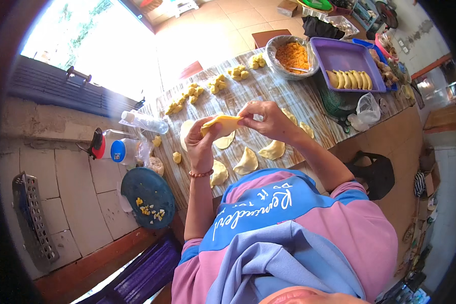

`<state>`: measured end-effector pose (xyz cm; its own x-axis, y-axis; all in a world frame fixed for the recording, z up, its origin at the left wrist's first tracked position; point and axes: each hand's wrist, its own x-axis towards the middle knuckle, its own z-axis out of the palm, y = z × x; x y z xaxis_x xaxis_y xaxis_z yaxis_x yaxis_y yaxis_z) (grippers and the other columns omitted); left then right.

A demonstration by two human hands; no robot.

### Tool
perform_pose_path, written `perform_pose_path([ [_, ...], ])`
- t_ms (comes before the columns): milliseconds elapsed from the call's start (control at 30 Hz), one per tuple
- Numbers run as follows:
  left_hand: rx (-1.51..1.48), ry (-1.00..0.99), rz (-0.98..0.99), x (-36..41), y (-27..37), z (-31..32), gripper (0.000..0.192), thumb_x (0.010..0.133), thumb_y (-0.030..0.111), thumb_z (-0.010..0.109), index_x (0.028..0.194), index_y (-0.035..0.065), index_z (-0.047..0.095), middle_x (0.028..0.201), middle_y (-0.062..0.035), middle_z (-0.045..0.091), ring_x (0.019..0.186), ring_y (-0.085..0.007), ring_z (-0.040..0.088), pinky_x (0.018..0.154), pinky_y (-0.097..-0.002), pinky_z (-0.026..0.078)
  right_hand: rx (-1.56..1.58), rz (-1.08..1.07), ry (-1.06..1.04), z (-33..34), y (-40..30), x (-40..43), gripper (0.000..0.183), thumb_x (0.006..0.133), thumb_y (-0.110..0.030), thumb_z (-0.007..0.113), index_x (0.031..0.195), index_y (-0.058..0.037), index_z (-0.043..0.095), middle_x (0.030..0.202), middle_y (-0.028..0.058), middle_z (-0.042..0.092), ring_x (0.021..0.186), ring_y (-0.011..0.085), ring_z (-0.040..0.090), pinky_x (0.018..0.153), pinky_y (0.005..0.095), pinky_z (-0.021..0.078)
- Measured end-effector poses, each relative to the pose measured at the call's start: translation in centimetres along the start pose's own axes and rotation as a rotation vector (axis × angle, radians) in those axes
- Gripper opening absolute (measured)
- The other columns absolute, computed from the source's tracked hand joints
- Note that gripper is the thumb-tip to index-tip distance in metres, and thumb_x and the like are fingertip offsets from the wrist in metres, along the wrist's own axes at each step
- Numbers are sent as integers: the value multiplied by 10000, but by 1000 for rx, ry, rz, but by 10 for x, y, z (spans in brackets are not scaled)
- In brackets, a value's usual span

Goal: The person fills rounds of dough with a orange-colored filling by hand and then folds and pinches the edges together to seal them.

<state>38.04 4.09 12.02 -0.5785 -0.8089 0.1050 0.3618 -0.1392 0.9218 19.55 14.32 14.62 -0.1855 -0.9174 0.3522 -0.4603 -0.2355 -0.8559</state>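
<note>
My left hand (202, 142) holds a folded dough turnover (227, 127) above the table, thumb on its near face. With thumb and fingertips, my right hand (264, 117) pinches the turnover's right-hand corner. Below, a flat dough round (225, 140) lies on the table, and another round (186, 133) is partly hidden behind my left hand. Nearer my body rest half-moon turnovers: one (246, 161) in the middle, one (273, 150) to its right and one (219, 173) by my left wrist. More dough pieces (306, 129) show beyond my right forearm.
Small dough lumps (217, 83) sit in heaps along the far edge. A lined bucket of orange filling (293, 55) stands at the back, beside a purple tray (347, 43) with a row of turnovers. A plastic bottle (146, 121) and a dark round board (148, 193) are at left.
</note>
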Motion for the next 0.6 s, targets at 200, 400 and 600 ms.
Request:
perform_pose_path([
  [200,-45,-2,-58,-5,2,3,191,843,32,673,1032,10,658,993,-84,670,886,-175,654,716,-328,592,159,122,-90,-1,-6,-2,173,798,-96,714,926,13,672,824,108,666,764,167,634,713,297,501],
  [400,-39,2,-81,-11,1,11,194,860,51,660,1050,16,654,1038,-83,656,869,-186,660,687,-322,599,53,46,-11,12,3,-2,188,824,-121,704,967,-2,674,825,73,655,758,146,615,711,289,489],
  [600,-43,1,-118,-18,-4,3,185,886,72,636,1064,21,650,1052,-79,650,879,-187,661,679,-316,599,99,21,1,18,-1,-2,138,822,-101,701,915,-2,676,827,85,659,769,152,616,698,292,483],
])
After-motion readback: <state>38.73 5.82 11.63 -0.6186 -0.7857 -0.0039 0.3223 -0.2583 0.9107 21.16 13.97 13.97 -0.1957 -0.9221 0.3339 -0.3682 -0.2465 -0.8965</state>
